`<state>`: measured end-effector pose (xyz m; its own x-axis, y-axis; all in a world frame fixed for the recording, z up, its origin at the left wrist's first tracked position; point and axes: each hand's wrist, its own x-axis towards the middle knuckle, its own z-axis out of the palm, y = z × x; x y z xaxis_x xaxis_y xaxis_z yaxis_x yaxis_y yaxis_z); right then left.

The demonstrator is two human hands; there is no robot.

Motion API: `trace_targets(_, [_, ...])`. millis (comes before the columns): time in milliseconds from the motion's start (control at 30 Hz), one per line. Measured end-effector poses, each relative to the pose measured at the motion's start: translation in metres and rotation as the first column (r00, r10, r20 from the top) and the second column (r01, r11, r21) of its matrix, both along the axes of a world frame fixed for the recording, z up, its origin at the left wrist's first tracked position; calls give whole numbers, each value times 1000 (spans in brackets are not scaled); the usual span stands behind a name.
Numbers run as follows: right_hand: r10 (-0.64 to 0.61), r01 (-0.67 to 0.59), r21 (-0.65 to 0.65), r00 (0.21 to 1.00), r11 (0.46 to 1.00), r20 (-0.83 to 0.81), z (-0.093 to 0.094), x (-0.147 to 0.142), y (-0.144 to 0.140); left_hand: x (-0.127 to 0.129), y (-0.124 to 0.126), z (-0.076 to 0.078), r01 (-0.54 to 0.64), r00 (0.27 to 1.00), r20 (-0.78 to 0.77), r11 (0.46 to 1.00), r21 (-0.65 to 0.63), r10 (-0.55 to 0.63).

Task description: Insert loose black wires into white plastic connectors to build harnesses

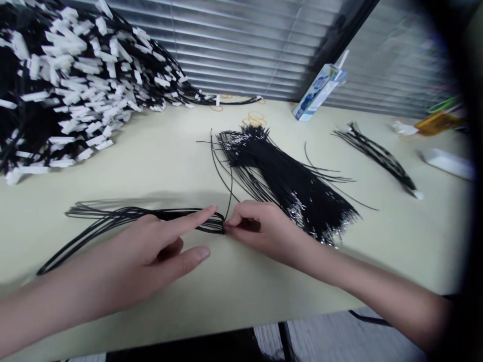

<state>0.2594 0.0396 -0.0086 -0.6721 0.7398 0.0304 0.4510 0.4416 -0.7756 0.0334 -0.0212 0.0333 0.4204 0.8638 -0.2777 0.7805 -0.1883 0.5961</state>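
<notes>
A bundle of black cables lies on the table, running from the left to the centre. Over it is my left hand, index finger and thumb stretched out and apart, the fingertip close to the bundle's right end. My right hand pinches at that right end, thumb against index finger. A single thin black wire stands up beside the pinch; whether it or the cable ends are between the fingertips is hidden. Just behind my right hand lies a large pile of short black wires with shiny tips.
A big heap of black cables with white connectors fills the back left. Yellow rubber bands lie near the blinds. A blue-and-white carton stands at the back. Another cable bundle lies at the right.
</notes>
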Motion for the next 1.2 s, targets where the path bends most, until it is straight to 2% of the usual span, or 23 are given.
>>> trace_targets(33, [0,0,0,1000,1000,-1,0,0,0,1,-1,5,-4,995,101,1000,-26,6])
trace_targets(67, [2,-2,-1,1000,1000,-5,0,0,1,3,-2,8,-6,980,197,1000,-1,6])
trace_targets(100, [5,-5,-4,1000,1000,-12,1,0,1,5,-3,11,-6,963,270,997,80,-16])
trace_targets(133, [7,-7,-10,1000,1000,-24,1,0,1,8,-4,12,1,950,304,976,220,-69])
trace_targets(167, [12,-12,-15,999,1000,-35,1,0,1,11,-5,12,31,948,280,920,392,-152])
trace_targets(200, [17,-18,-15,999,1000,-41,0,1,2,13,-6,11,90,952,195,824,559,-236])
trace_targets(233, [20,-20,-6,999,1000,-45,0,1,2,16,-6,8,173,951,67,702,691,-301])
trace_targets(267, [19,-18,9,999,1000,-48,-1,1,2,19,-5,5,272,942,-82,595,756,-326])
trace_targets(300, [17,-16,23,999,1000,-50,-2,1,2,21,-4,0,345,929,-209,514,785,-304])
trace_targets(333, [14,-12,34,998,999,-54,-3,1,2,23,-2,-5,402,913,-310,473,784,-264])
trace_targets(367, [14,-12,38,998,999,-60,-4,1,2,24,1,-10,424,905,-363,461,780,-220])
trace_targets(400, [16,-14,33,998,999,-69,-4,1,3,25,3,-14,415,909,-376,474,777,-179])
trace_targets(433, [24,-22,25,997,999,-76,-5,1,3,26,7,-18,388,919,-366,514,765,-148])
trace_targets(500, [40,-40,13,996,999,-85,-5,1,3,26,13,-23,309,943,-315,640,704,-108])
trace_targets(567, [47,-47,9,995,999,-89,-5,2,3,27,18,-26,230,963,-251,776,588,-96])
trace_targets(600, [46,-46,10,995,999,-90,-5,2,3,27,20,-27,193,973,-214,829,524,-91])
trace_targets(667, [44,-43,9,995,999,-88,-5,1,3,27,23,-29,136,986,-145,896,423,-82])
trace_targets(800, [35,-36,-4,997,999,-73,-4,0,4,26,22,-36,91,995,-71,909,406,-68])
trace_targets(933, [54,-54,-18,999,998,-7,11,5,8,24,21,-40,103,994,-72,907,409,-80])
trace_targets(1000, [10,-14,76,999,997,44,24,14,10,25,21,-39,114,993,-83,904,412,-87])
trace_targets(1067, [-58,24,229,988,973,146,35,25,13,26,21,-38,115,992,-94,902,417,-83])
trace_targets(1133, [-89,-19,338,949,941,302,40,35,14,28,22,-35,123,989,-123,895,428,-78])
trace_targets(1200, [-79,-102,361,888,927,452,40,43,13,30,22,-29,160,980,-178,886,434,-90])
